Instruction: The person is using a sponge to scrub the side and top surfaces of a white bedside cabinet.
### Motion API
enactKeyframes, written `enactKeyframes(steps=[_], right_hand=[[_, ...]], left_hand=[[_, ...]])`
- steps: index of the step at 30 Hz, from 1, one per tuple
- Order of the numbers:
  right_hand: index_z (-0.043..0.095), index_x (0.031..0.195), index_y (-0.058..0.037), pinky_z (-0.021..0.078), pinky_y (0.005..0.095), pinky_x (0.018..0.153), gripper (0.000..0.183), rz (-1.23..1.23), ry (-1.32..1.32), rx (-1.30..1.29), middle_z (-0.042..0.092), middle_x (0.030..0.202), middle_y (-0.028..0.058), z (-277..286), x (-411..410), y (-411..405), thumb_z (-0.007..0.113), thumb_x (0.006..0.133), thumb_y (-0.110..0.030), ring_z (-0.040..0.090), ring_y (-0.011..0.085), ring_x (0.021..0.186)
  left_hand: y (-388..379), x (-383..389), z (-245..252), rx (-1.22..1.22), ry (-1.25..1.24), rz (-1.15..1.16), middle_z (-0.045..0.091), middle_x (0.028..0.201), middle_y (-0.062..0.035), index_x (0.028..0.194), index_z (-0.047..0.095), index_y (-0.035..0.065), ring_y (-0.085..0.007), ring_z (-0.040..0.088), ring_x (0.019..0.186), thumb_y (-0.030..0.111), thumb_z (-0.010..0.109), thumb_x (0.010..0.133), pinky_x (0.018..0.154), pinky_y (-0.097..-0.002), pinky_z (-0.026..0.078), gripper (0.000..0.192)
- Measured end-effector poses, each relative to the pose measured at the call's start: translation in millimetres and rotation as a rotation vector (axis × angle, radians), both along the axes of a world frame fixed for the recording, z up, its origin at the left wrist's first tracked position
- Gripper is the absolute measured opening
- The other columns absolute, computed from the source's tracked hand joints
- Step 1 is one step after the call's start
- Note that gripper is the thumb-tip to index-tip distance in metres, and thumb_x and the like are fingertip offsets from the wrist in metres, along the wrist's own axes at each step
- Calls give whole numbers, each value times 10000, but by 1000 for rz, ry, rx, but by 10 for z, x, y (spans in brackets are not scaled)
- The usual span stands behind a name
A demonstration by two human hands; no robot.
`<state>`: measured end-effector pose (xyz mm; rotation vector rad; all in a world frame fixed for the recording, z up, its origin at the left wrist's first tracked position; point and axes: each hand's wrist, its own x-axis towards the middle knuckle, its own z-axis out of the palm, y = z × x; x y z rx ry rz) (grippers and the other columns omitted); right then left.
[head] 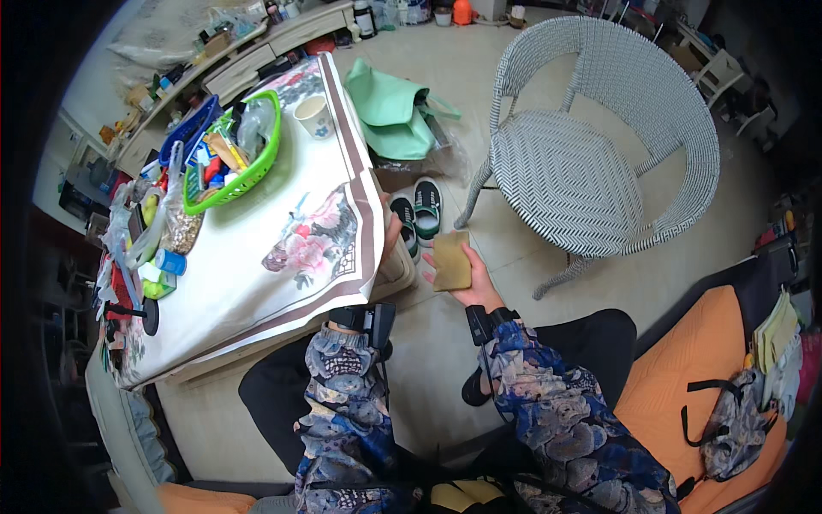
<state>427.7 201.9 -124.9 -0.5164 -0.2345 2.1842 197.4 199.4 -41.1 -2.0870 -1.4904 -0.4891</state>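
Observation:
My right hand (480, 283) is held palm up beside the table's corner. A flat, olive-tan rectangular pad (452, 262) rests across the palm, with the thumb along its right side and fingertips showing at its left. What the pad is made of cannot be told. My left hand (391, 232) is mostly hidden under the hanging edge of the flower-printed tablecloth (257, 257). Only some of its fingers show past the cloth's border, close to the table's side. Whether they grip anything is out of sight.
On the table stand a green plastic basket (260, 168) of small items, a paper cup (314, 117) and a blue can (171, 262). A woven armchair (571, 180), black-and-green shoes (426, 209) and a mint-green bag (392, 115) are on the floor. An orange cushion (687, 347) lies at right.

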Motion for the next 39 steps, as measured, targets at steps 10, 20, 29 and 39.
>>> enactKeyframes(steps=[10,20,29,39], right_hand=[[478,1356,-82,463,541,905,521,67,-269,-5,568,1272,92,-55,2,169,474,985,-447,561,344,1144],[548,1188,-75,524,381,681,572,72,-387,130,628,1035,91,0,-13,208,435,980,-596,610,224,817],[568,1226,-78,495,324,700,433,-43,-535,54,629,987,48,-635,-615,428,537,996,-444,594,168,831],[651,1186,-13,493,302,761,330,-116,-768,208,652,1010,65,-1981,-85,709,582,969,-252,596,125,876]], left_hand=[[217,-144,-742,94,-448,13,592,1229,-147,1290,561,101,-369,555,1144,261,709,805,1013,-448,424,531],[114,37,-625,-18,-522,18,580,1244,-154,1304,547,89,-361,546,1154,243,697,819,1020,-439,413,531],[-21,-125,-456,-114,-530,115,570,1257,-160,1318,534,78,-354,538,1164,227,685,831,1026,-430,404,531],[-155,184,-243,-154,-663,107,559,1272,-167,1332,519,67,-346,529,1175,209,673,844,1032,-421,394,532]])
